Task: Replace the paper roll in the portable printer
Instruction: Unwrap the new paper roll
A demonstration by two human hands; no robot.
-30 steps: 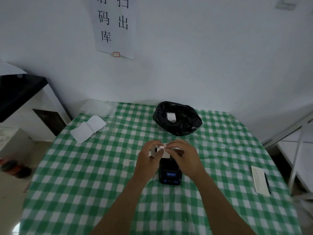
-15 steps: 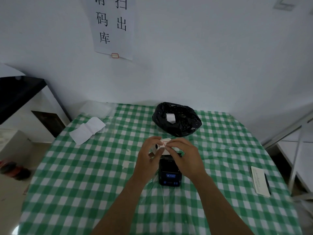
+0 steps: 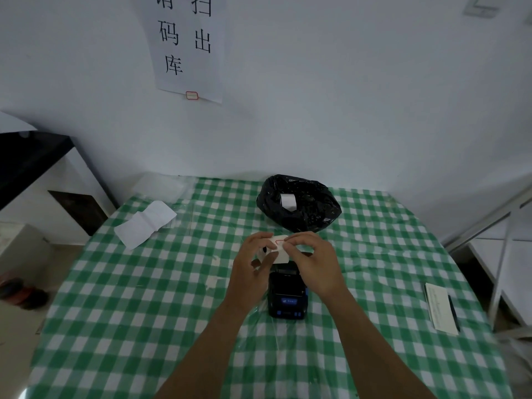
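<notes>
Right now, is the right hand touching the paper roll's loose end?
Touching. The head view shows the right hand pinching the loose paper end between its fingertips, while the left hand holds the paper roll above the printer.

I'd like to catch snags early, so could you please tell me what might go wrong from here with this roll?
The left hand holds the paper roll in the air above the printer while the right hand picks at its loose end. The small roll could slip from that grip and drop. Pulling too hard might tear the end or unwind extra paper.
</notes>
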